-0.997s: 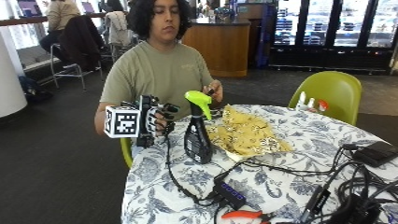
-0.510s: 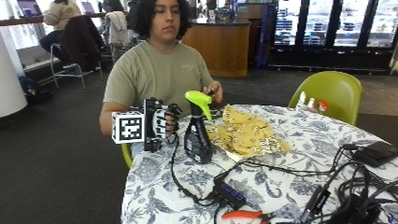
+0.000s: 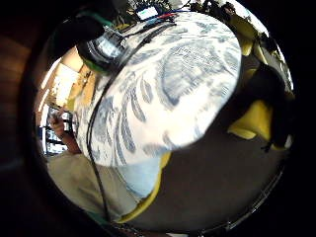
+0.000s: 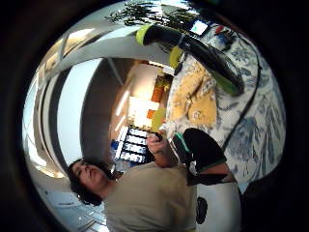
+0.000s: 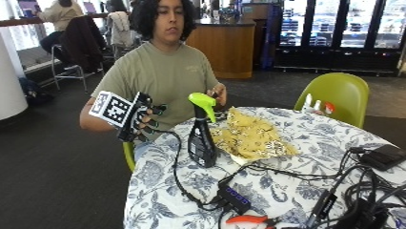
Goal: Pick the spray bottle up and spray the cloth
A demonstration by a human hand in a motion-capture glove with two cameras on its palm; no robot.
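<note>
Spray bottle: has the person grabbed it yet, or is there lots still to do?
Nothing is done yet. The spray bottle stands untouched on the table, beside the yellow cloth. The gloved right hand hovers near the bottle, holding nothing. Grabbing the bottle and spraying the cloth are both left.

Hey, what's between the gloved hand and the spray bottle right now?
Nothing solid: in the outside view, the gloved hand hovers off the table edge, with only a cable hanging before the spray bottle.

No text, label, brand name, number or sign is legible in any view. The dark plastic spray bottle with the lime-green trigger head (image 5: 203,136) shows no readable label, and the olive-green short-sleeved T-shirt (image 5: 166,78) carries a small chest mark too faint to read.
</note>
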